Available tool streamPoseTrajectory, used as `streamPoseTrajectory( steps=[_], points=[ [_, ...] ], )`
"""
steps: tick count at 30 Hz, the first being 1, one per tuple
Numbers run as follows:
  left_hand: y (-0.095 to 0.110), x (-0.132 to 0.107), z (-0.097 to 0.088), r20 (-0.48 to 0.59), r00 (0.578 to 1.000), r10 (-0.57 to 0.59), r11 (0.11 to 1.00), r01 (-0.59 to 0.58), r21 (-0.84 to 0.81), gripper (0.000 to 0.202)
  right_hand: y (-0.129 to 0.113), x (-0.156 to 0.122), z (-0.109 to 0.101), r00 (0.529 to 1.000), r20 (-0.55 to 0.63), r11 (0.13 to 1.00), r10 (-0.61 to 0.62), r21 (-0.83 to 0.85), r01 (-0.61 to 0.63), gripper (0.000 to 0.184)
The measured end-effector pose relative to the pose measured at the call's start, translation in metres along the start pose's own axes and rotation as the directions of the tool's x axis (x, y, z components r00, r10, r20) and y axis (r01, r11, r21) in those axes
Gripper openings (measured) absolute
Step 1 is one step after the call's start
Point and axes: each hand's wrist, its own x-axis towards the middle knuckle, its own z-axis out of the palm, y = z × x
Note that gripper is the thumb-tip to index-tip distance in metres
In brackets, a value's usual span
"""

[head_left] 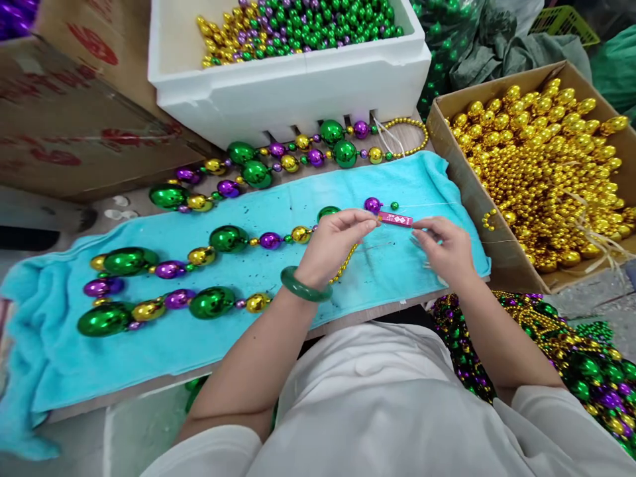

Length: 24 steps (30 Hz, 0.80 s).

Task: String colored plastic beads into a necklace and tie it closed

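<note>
My left hand (338, 240), with a green bangle at the wrist, is closed in a pinch at one end of a small magenta strip with white print (397, 219). My right hand (446, 248) pinches near the strip's other end. Whether either holds the strip, or something thin beside it, is unclear. Under my left forearm runs a bead strand (228, 239) of green, purple and gold beads, looped on a turquoise towel (163, 361). Small gold beads (344, 264) show beside my left wrist. A purple bead (372, 205) and a small green bead (394, 205) lie beyond my fingers.
Behind the towel lies another bead strand (257, 174), below a white foam box (293, 93) of loose beads. A cardboard box (497, 248) of gold beads stands at right. Finished-looking strands (591, 371) are heaped low at right. Another carton (74, 126) stands at left.
</note>
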Motion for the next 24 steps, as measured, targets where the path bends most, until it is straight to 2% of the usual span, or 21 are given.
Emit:
streamPoseTrajectory(
  steps=[2,4,7,10,13,16,19,22,24],
  points=[
    [0.007,0.003,-0.004,0.069,0.998,-0.005,0.999,0.008,-0.048,0.018,-0.013,0.009,0.013,0.983,0.175,0.938,0.052,0.330,-0.109,0.021],
    [0.010,0.004,-0.006,0.112,0.994,-0.015,0.995,0.025,-0.091,0.017,-0.024,0.016,0.031,0.952,0.301,0.824,0.052,0.526,-0.211,0.028],
    [0.013,0.005,-0.009,0.104,0.994,-0.023,0.991,0.036,-0.129,0.016,-0.032,0.023,0.053,0.945,0.320,0.751,0.059,0.609,-0.253,0.025],
    [0.014,0.004,-0.012,0.071,0.997,-0.028,0.990,0.037,-0.133,0.019,-0.035,0.025,0.062,0.951,0.307,0.778,0.040,0.588,-0.222,0.024],
    [0.013,-0.002,-0.014,0.050,0.999,0.018,0.997,-0.014,-0.079,0.028,-0.043,0.024,0.059,0.955,0.296,0.783,0.007,0.592,-0.189,0.024],
    [0.006,-0.012,-0.019,0.147,0.985,0.086,0.995,-0.092,0.039,0.046,-0.055,0.026,0.048,0.954,0.298,0.724,0.009,0.657,-0.212,0.025],
    [-0.008,-0.026,-0.031,0.276,0.959,0.060,0.962,-0.130,0.241,0.037,-0.067,0.032,0.035,0.959,0.283,0.663,0.020,0.714,-0.225,0.026],
    [-0.026,-0.042,-0.050,0.242,0.970,-0.009,0.916,-0.088,0.391,0.028,-0.077,0.038,0.023,0.979,0.205,0.647,0.014,0.744,-0.165,0.025],
    [-0.037,-0.052,-0.062,0.213,0.976,-0.038,0.907,-0.056,0.418,0.027,-0.083,0.041,0.018,0.986,0.164,0.651,0.000,0.749,-0.124,0.026]
  ],
)
